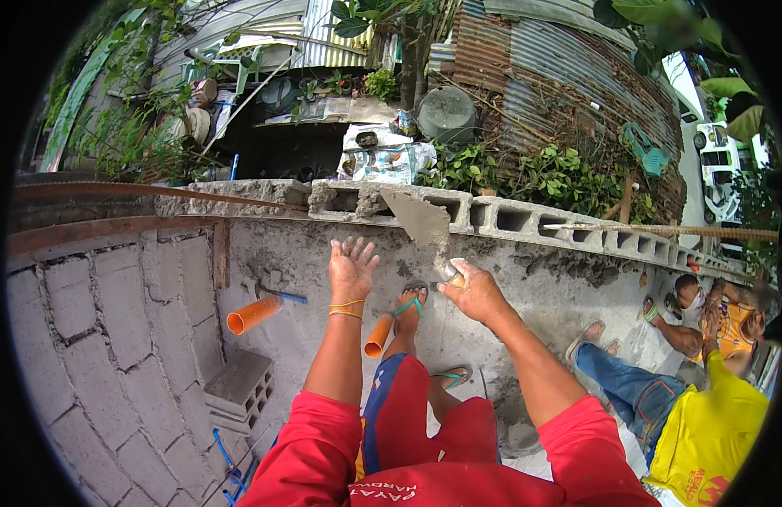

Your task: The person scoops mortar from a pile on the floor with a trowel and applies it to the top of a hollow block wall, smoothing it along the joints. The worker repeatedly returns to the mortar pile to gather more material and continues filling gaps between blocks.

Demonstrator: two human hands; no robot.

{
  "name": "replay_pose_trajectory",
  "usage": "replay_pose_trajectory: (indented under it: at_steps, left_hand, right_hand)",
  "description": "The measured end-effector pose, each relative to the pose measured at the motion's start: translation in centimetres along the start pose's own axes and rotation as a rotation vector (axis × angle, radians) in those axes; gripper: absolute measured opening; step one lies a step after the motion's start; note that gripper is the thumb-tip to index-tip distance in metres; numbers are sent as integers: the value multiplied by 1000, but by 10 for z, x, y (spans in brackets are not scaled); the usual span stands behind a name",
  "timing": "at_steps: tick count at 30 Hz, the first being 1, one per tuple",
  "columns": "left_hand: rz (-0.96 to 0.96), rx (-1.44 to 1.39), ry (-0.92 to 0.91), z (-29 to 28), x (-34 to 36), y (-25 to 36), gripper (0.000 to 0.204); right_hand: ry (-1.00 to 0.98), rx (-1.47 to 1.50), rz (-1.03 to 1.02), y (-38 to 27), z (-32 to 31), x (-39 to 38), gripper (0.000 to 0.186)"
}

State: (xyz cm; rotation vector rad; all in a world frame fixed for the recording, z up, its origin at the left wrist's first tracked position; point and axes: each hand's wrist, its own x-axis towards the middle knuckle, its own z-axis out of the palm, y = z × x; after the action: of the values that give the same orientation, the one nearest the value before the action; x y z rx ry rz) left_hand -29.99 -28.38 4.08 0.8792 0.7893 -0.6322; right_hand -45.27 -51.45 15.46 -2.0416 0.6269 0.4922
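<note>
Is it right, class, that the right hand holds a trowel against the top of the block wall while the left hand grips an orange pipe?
Not quite. In the head view the left hand is open and empty against the wall; the orange pipes stick out lower down. The right hand does hold the trowel.

- Trowel: flat metal blade, dull grey, smeared with matt cement; the right hand grips its handle.
- Wall: hollow concrete blocks, rough and grainy, with coarse grey plaster on the face below.
- Two pipes: smooth orange plastic, slightly glossy.
- Left hand: open, dusted with grey cement.
- Sleeves: soft red cloth, matt.
- Fence behind: corrugated sheet metal, rusty and dull.
- Plank: rough, weathered wood.
</note>
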Motion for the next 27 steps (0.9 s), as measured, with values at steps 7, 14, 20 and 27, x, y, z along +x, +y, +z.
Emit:
replay_pose_trajectory:
  at_steps: [7,14,20,27]
  left_hand:
    - [-242,711,-147,-16,-82,-148,70]
    - [-507,1324,-376,-22,-201,-355,54]
    - [-644,1831,-773,-39,-274,-523,41]
    - [-750,2137,-888,-78,-244,-629,40]
  right_hand:
    - [53,857,642,207,60,-246,46]
    - [687,1657,904,391,188,-422,20]
    - [1272,1820,1080,549,251,-509,30]
    - [1382,1009,1908,700,318,-555,81]
